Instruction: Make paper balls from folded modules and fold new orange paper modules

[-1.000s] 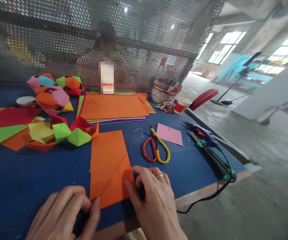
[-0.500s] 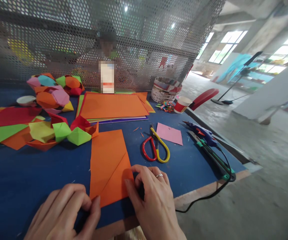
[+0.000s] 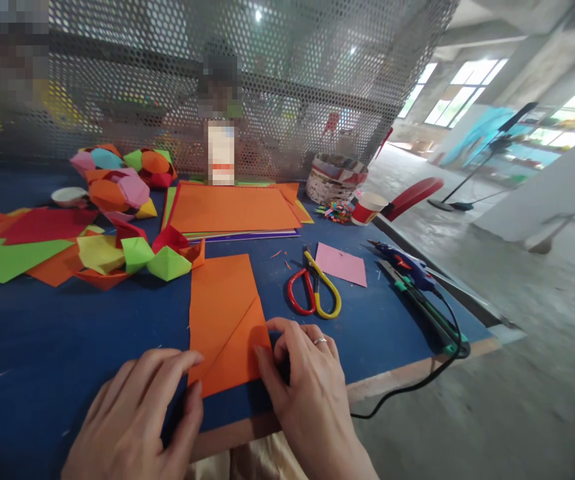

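Orange paper [image 3: 220, 293], thin and matte, lies flat on the blue table [image 3: 67, 333] near its front edge, its lower part folded into a triangle with one slanted crease. The left hand [image 3: 137, 413] is loosely open, forefinger and thumb at the sheet's near-left corner, holding nothing else. The right hand [image 3: 307, 393] is curled, thumb and fingertips on the triangle's right edge; I cannot tell whether it pinches or only presses. To fold well here, I judge that the corner should stay pinned, the edges be matched before any pressing, and a fingertip run along the crease from its middle outward, since such a light sheet likely slides on the smooth top. Scissors [image 3: 314, 293] with red and yellow loops lie just beyond, beside a pink square [image 3: 341, 263] and a glue gun [image 3: 407, 263]. Crisp folded shapes [image 3: 137, 257] cluster at the left.
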### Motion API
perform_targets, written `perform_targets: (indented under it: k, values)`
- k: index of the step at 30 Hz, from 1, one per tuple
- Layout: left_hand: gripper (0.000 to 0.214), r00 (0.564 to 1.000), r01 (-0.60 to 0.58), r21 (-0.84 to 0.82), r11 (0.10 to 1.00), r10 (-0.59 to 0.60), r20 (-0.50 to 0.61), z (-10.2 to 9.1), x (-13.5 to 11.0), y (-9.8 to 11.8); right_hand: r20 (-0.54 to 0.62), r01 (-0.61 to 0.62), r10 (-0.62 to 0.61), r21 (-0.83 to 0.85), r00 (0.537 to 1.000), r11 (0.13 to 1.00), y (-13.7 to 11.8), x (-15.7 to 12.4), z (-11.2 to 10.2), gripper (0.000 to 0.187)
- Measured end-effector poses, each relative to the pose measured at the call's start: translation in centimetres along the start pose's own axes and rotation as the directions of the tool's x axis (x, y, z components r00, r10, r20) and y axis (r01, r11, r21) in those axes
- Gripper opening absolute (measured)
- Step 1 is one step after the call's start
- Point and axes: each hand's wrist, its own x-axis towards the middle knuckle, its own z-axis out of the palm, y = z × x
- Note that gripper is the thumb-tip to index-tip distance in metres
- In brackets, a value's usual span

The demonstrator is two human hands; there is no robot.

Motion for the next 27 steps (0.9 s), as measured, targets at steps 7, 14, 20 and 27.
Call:
perform_targets:
  k: [7, 14, 20, 27]
  values:
    - [0.037, 0.992, -0.11, -0.043, 0.993, 0.112, 0.057, -0.4, 0.3, 0.3, -0.01, 0.003, -0.003, -0.021, 1.0, 1.0, 0.1, 0.0, 0.1, 0.013]
    - [0.042, 0.961, -0.276, -0.048, 0.96, 0.277, 0.012, -0.2, -0.7, -0.1, 0.034, 0.013, -0.012, -0.049, 0.999, 0.999, 0.0, 0.3, -0.4, 0.014]
    - [0.05, 0.929, -0.363, 0.066, 0.93, 0.366, -0.056, -0.1, -3.2, -0.7, 0.043, -0.01, 0.012, -0.032, 0.999, 0.999, 0.0, 0.3, -0.3, 0.015]
    - [0.042, 0.927, -0.351, 0.147, 0.925, 0.365, -0.083, -0.2, -3.5, 0.2, 0.05, -0.017, 0.019, -0.034, 0.999, 0.999, 0.0, 0.3, -0.2, 0.016]
